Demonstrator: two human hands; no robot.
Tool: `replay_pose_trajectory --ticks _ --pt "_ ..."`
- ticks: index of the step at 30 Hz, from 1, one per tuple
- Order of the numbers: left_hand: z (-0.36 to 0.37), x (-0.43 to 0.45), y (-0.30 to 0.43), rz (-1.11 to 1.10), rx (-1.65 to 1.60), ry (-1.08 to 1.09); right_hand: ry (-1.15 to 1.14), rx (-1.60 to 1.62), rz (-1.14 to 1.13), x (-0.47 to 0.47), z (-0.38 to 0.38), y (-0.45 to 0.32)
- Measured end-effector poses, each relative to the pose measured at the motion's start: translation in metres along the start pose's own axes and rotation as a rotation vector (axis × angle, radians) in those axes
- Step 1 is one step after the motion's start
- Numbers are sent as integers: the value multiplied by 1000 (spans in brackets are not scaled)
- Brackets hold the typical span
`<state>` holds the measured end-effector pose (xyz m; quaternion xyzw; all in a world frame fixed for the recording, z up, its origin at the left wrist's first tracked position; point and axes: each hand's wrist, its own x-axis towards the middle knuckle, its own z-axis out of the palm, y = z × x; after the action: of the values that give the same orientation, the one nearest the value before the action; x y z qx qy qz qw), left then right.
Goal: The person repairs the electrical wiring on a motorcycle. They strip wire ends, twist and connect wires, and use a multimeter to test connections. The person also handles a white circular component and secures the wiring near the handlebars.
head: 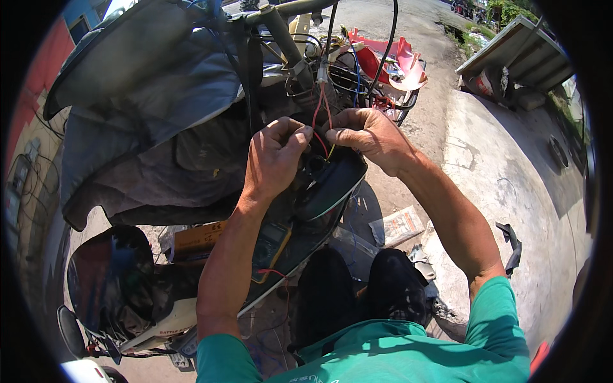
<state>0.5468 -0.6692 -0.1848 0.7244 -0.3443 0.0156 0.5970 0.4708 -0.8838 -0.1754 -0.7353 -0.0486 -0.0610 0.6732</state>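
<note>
Pinched between thumb and forefinger, my left hand [275, 158] holds a red wire. Across from it, my right hand [376, 136] grips a second, paler red wire [327, 107]. Both wires hang from a white plug connector [322, 74] beside the bare steering column [289, 48] of a partly stripped electric scooter. Below my fingers, a red and a yellow wire [331, 152] run down near a black plastic housing [330, 186]. My fingers hide the exact contact points. A multimeter [272, 242] with a yellow rim lies on the footboard, partly behind my left forearm.
A grey quilted wind cover [158, 95] hangs on the left. Beyond the column, broken red plastic panels [402, 62] lie among tangled wiring. A cardboard box [196, 242] stands near the black seat [110, 282]. A printed plastic bag [396, 226] lies on the ground by my knees.
</note>
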Motion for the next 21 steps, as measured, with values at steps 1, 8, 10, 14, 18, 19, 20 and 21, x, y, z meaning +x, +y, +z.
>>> replay_pose_trajectory --ticks 1,8,10,14,18,19,20,21 --pt "0 0 0 -14 -15 11 11 14 -35 -2 1 1" --pt "16 -9 19 391 294 345 114 -69 -169 -11 14 -6" --pt "15 -16 31 470 316 290 121 -144 -237 -13 16 -8" --pt "15 -9 37 133 13 97 133 -214 -303 -15 19 -8" --pt "18 -1 50 -42 -39 36 144 -279 -321 -15 17 -7" --pt "17 0 51 -30 2 34 142 -284 -331 -14 19 -8" --pt "16 3 50 -50 21 29 148 -289 -327 -14 21 -7" --pt "15 7 48 -68 39 27 153 -296 -326 -13 22 -7"
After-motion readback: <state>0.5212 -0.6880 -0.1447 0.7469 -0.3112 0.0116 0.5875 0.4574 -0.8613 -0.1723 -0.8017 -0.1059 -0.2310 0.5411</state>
